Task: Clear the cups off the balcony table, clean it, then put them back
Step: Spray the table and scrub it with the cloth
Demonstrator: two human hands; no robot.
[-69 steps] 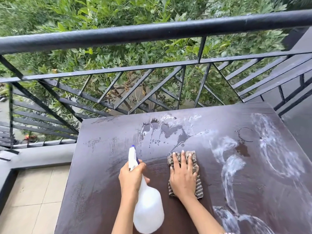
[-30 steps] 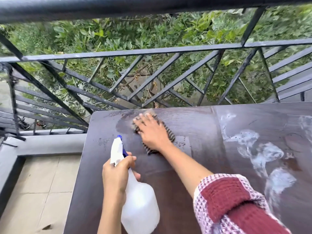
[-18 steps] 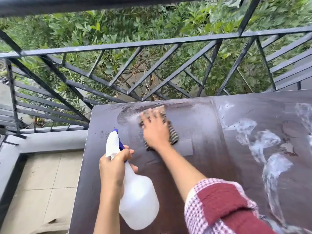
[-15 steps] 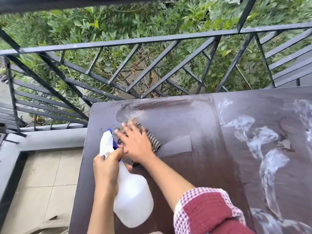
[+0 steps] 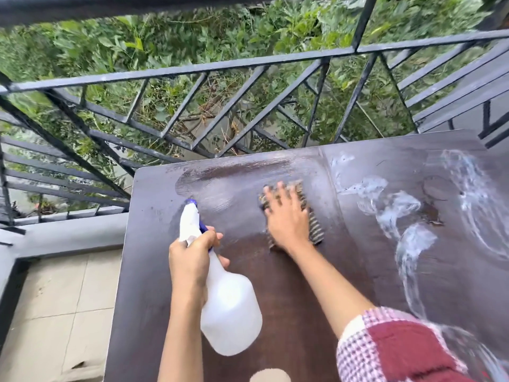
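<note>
Sliding toward 3 o'clock since half a second ago, the right hand (image 5: 286,219) has carried the striped grey-and-brown cleaning cloth (image 5: 315,231) away from the bottle and out to the middle of the dark brown wooden counter (image 5: 303,312). That hand lies flat with fingers spread wide, pressing on the cloth, and it hides most of the fabric. Only a blurred fringe past the fingertips at 12 o'clock and a strip along the 3 o'clock side show.

At 9 o'clock from the cloth, the left hand (image 5: 190,260) is wrapped around the neck of a translucent white plastic spray bottle (image 5: 231,312), whose blue-tipped nozzle (image 5: 191,202) points toward 12 o'clock. Whether the bottle's base touches the counter cannot be told.

White foamy streaks (image 5: 413,244) curl across the counter's 3 o'clock part, running off the picture's edge. A red and white checked sleeve (image 5: 399,351) is cut off at 5 o'clock, and a pale rounded shape (image 5: 270,376) at 6 o'clock is too cropped to identify. Beyond the counter at 12 o'clock stands a black metal railing (image 5: 248,64), with green foliage (image 5: 248,31) behind it.
</note>
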